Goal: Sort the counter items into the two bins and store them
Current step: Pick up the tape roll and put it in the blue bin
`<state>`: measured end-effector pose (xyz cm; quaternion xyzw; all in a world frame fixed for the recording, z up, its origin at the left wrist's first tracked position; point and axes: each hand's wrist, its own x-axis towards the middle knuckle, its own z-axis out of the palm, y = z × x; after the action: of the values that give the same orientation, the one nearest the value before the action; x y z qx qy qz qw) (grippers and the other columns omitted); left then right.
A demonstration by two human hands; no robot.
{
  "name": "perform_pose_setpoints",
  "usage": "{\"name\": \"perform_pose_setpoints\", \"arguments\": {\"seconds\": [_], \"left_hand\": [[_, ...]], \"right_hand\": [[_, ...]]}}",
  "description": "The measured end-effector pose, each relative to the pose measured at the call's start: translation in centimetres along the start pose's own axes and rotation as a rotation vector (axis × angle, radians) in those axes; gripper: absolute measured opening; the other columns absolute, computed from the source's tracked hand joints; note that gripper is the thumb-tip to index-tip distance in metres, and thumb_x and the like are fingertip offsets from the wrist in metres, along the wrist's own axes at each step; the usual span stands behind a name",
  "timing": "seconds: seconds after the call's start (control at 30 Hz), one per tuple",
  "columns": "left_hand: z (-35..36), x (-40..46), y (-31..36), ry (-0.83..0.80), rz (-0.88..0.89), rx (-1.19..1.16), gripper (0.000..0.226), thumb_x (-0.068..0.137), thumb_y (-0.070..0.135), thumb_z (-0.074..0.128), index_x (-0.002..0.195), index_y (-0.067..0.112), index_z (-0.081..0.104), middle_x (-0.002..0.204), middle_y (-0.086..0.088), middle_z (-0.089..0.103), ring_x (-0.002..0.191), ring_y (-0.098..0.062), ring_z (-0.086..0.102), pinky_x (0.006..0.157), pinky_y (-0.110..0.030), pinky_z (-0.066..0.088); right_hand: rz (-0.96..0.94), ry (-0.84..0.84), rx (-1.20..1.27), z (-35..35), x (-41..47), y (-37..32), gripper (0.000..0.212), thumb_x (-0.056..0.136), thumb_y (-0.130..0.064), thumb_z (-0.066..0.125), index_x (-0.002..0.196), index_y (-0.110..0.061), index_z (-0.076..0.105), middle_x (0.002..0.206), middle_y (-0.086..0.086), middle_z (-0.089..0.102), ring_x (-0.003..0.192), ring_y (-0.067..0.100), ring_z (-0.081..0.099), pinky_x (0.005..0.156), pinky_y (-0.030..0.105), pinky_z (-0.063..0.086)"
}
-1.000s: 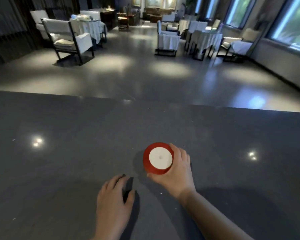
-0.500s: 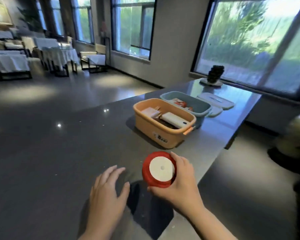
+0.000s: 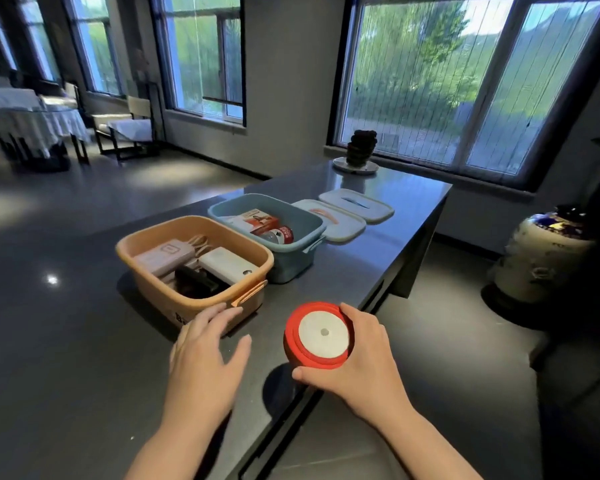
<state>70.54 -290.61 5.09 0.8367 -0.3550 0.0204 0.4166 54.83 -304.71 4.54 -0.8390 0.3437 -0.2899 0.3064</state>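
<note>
Head view, right hand [image 3: 364,372]: curled round a red ribbon spool [image 3: 317,336], thumb under its near edge and fingers wrapped over the far side; the spool's white face with a small centre hole is turned up toward the camera.
Head view, spool position: lifted off the dark counter [image 3: 66,341], above its near right edge, with its shadow on the counter top just below; it sits to the near right of the orange bin [image 3: 146,244] and apart from it.
Head view, left hand [image 3: 205,362]: empty, palm down, fingers spread loosely; the fingertips reach to the orange bin's near wall, though whether they touch it I cannot tell.
Head view, orange bin: open, holding two pale power banks, a coiled cable and a black item.
Head view, blue bin [image 3: 291,265]: just behind the orange one, sides touching or nearly so; inside are a red-and-white box and a small can with a red label.
Head view, lids: two pale lids [image 3: 357,206] lie flat beyond the blue bin, overlapping slightly.
Head view, far end of counter: a dark lumpy ornament [image 3: 361,147] on a round white dish, by the window.
</note>
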Motion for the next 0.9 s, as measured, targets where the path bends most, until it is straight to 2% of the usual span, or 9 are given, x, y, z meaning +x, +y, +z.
{"name": "perform_pose_setpoints", "arguments": {"seconds": [0.23, 0.43, 0.57, 0.63, 0.77, 0.8, 0.9], "left_hand": [[6.5, 9.9, 2.3, 0.057, -0.041, -0.016, 0.042, 0.087, 0.033, 0.062, 0.127, 0.038, 0.052, 0.138, 0.015, 0.043, 0.130, -0.009, 0.035, 0.108, -0.039, 0.032], [9.9, 16.9, 3.9, 0.081, -0.005, -0.010, 0.041, 0.086, 0.030, 0.063, 0.125, 0.037, 0.053, 0.136, 0.013, 0.045, 0.127, -0.005, 0.036, 0.106, -0.031, 0.030], [11.3, 19.3, 3.9, 0.100, -0.050, 0.035, 0.041, 0.087, 0.032, 0.062, 0.127, 0.037, 0.053, 0.139, 0.015, 0.042, 0.129, -0.001, 0.031, 0.105, -0.026, 0.024], [12.1, 20.4, 3.7, 0.136, -0.073, 0.067, 0.042, 0.087, 0.032, 0.062, 0.129, 0.035, 0.052, 0.139, 0.015, 0.042, 0.129, -0.001, 0.030, 0.105, -0.024, 0.022], [13.9, 22.6, 3.7, 0.237, -0.127, 0.095, 0.042, 0.087, 0.032, 0.062, 0.128, 0.035, 0.052, 0.131, 0.024, 0.038, 0.120, 0.010, 0.025, 0.104, -0.021, 0.020], [14.4, 23.2, 3.8, 0.261, -0.149, 0.106, 0.042, 0.087, 0.032, 0.061, 0.128, 0.035, 0.052, 0.132, 0.023, 0.040, 0.120, 0.010, 0.025, 0.104, -0.022, 0.020], [15.9, 25.1, 4.1, 0.334, -0.236, 0.120, 0.042, 0.086, 0.032, 0.062, 0.127, 0.034, 0.053, 0.131, 0.022, 0.041, 0.121, 0.006, 0.029, 0.105, -0.024, 0.022]], "right_hand": [[-0.014, -0.099, -0.003, 0.2, 10.8, 4.9, 0.111, 0.040, -0.067, 0.078, 0.136, -0.035, 0.032, 0.120, -0.022, 0.036, 0.117, 0.001, 0.031, 0.099, 0.021, 0.033], [-0.053, -0.109, 0.001, 0.1, 19.3, 7.5, 0.090, 0.041, -0.057, 0.075, 0.119, -0.050, 0.031, 0.111, -0.027, 0.037, 0.115, 0.004, 0.038, 0.100, 0.029, 0.038], [-0.062, -0.221, 0.009, -0.3, 24.7, 9.1, 0.101, 0.037, -0.062, 0.070, 0.130, -0.038, 0.038, 0.123, -0.019, 0.041, 0.123, 0.009, 0.040, 0.106, 0.038, 0.039], [-0.077, -0.271, 0.029, -0.3, 28.3, 9.7, 0.106, 0.036, -0.065, 0.069, 0.133, -0.037, 0.038, 0.126, -0.015, 0.043, 0.121, 0.010, 0.042, 0.104, 0.038, 0.041], [-0.198, -0.355, 0.077, 0.8, 35.3, 9.7, 0.097, 0.038, -0.068, 0.072, 0.125, -0.043, 0.038, 0.113, -0.024, 0.045, 0.107, 0.003, 0.047, 0.084, 0.020, 0.042], [-0.237, -0.395, 0.069, 1.2, 36.8, 9.5, 0.095, 0.037, -0.068, 0.074, 0.123, -0.045, 0.038, 0.112, -0.026, 0.045, 0.105, 0.002, 0.048, 0.083, 0.021, 0.043], [-0.370, -0.554, -0.029, 2.9, 40.8, 9.2, 0.097, 0.038, -0.071, 0.076, 0.124, -0.043, 0.041, 0.115, -0.022, 0.049, 0.106, 0.004, 0.050, 0.092, 0.033, 0.048]]}}
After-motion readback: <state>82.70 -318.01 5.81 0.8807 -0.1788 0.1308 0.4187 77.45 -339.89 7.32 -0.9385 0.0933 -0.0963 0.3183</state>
